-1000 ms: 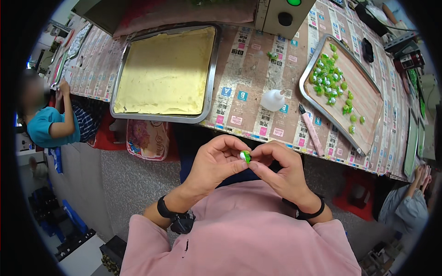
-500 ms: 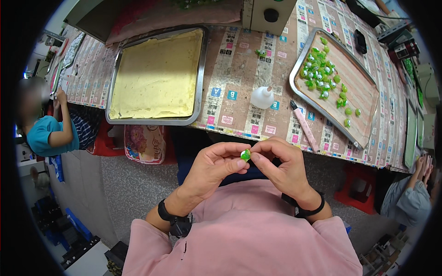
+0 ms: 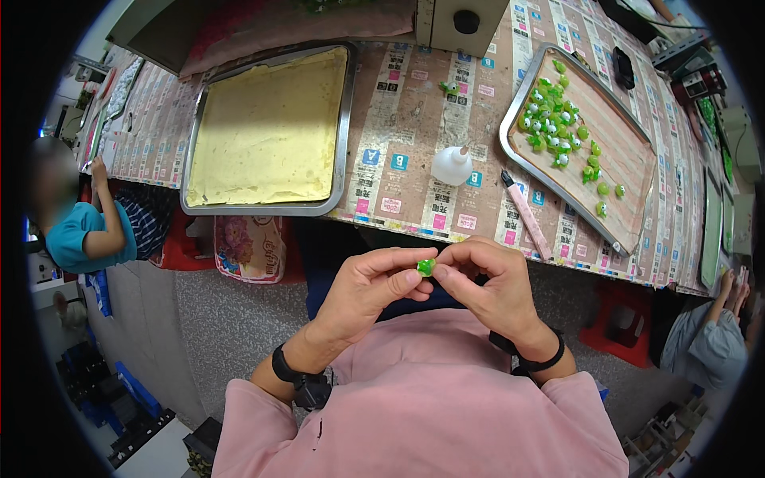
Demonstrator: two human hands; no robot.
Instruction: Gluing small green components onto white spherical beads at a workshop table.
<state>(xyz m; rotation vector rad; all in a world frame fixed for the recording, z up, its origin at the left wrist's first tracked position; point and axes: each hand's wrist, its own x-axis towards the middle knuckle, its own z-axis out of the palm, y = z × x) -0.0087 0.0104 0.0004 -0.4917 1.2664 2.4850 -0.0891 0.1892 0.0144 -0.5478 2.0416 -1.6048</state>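
Between the fingertips of both hands, in front of my chest, is a small green figure [image 3: 426, 268] like those in the tray. My left hand [image 3: 374, 285] pinches it from the left with thumb and forefinger. From the right, my right hand [image 3: 488, 280] closes thumb and forefinger on its other side. Several similar green figures with white eyes [image 3: 550, 119] lie heaped in the metal tray [image 3: 575, 209] at the right. One more green figure [image 3: 449, 88] rests alone on the table. A small white squeeze bottle [image 3: 453, 166] with a thin tip stands nearer to me.
A metal tray [image 3: 344, 135] with a yellow sheet lies at the left. A pink pen-shaped tool [image 3: 526, 215] is beside the right tray. Behind them stands a pale box-like housing [image 3: 466, 28]. Other people sit at the left [image 3: 89, 231] and right [image 3: 705, 338].
The small figure has turned between my fingers: its white eye showed before, and now mostly green faces up. Both hands stay in nearly the same place.
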